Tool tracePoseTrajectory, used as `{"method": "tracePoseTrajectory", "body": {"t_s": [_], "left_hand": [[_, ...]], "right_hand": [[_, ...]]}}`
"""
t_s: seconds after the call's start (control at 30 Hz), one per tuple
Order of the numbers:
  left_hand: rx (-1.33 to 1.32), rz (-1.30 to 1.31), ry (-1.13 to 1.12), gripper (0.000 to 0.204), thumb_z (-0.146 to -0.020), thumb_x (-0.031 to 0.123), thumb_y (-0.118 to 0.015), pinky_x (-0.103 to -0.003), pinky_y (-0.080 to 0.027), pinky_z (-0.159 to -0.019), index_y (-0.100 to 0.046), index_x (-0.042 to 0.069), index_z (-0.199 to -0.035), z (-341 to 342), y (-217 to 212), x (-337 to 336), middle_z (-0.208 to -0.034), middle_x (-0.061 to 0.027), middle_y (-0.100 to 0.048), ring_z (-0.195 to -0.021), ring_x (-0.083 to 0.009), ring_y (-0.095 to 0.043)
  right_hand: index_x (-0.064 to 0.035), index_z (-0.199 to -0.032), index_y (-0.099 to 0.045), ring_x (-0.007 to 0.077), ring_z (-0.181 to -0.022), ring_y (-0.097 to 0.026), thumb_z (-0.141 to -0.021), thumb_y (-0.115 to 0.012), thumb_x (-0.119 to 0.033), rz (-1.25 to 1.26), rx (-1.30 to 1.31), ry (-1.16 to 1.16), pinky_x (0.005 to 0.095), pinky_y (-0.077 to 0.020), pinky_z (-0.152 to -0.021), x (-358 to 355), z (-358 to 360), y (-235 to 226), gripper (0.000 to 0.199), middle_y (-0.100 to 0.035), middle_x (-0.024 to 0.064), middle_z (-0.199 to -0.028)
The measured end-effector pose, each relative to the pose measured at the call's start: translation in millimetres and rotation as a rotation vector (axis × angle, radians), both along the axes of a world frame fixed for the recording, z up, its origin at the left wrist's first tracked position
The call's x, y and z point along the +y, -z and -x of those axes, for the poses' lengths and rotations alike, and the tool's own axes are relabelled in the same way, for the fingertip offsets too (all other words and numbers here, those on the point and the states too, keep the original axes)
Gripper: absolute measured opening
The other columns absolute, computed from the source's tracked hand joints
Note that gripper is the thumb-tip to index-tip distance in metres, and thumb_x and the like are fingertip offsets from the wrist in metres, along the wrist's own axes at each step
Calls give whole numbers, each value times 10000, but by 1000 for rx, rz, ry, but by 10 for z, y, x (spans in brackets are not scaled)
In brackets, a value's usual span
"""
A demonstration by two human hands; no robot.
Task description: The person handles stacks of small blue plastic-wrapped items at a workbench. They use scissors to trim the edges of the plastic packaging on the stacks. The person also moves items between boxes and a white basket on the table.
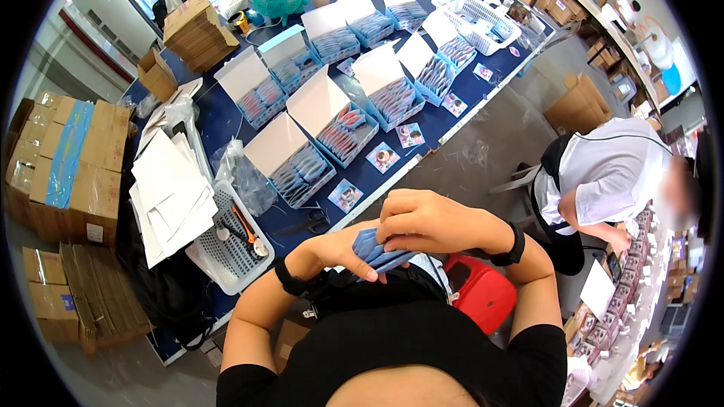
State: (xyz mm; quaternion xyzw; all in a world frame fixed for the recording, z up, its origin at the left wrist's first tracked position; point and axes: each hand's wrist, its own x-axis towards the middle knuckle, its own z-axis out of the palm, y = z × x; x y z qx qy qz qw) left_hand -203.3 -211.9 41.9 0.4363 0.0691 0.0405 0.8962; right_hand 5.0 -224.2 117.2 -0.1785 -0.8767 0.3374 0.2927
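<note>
Both hands are up at my chest: left hand (332, 250) and right hand (430, 220) fingers closed on a blue packet stack (377, 250), mostly hidden, above the counter (219, 117) edge.

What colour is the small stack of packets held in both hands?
Blue: the stack of packets between the left hand and right hand shows best in the head view.

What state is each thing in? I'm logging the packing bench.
Left hand: gripping blue packets.
Right hand: resting on the packets.
Blue packets: stacked, held between both hands.
Boxes: lids open, filled.
Scissors: lying closed on the table.
Basket: holding tools.
</note>
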Motion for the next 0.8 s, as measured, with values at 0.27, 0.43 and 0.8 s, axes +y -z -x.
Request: {"method": "tracePoseTrajectory", "body": {"t_s": [0.27,0.43,0.8], "left_hand": [[-54,68,-103,834,-604,123,-853,-365,-577,-735,-407,0,-1298,-75,-55,3,-1170,-238,-559,-1027,-290,-608],[-124,103,-84,815,-616,81,-827,-375,-574,-768,-380,51,-1297,-117,-81,7,-1144,-189,-557,-1058,-273,-576],[-110,-61,-103,927,-613,138,-861,-373,-558,-818,-322,21,-1358,-79,-109,2,-1232,-213,-509,-1074,-286,-576]], "right_hand": [[-48,-842,-586,250,-686,-533,-740,-696,-72,-237,6,128,335,-434,-588,-39,15,82,152,-518,82,-756],[-55,-774,-543,217,-518,-496,-682,-710,-88,-373,26,175,323,-397,-447,-28,26,96,194,-445,58,-630],[-56,-804,-578,261,-578,-567,-808,-657,-109,63,23,193,334,-439,-510,-32,-134,24,95,-544,64,-679]]}}
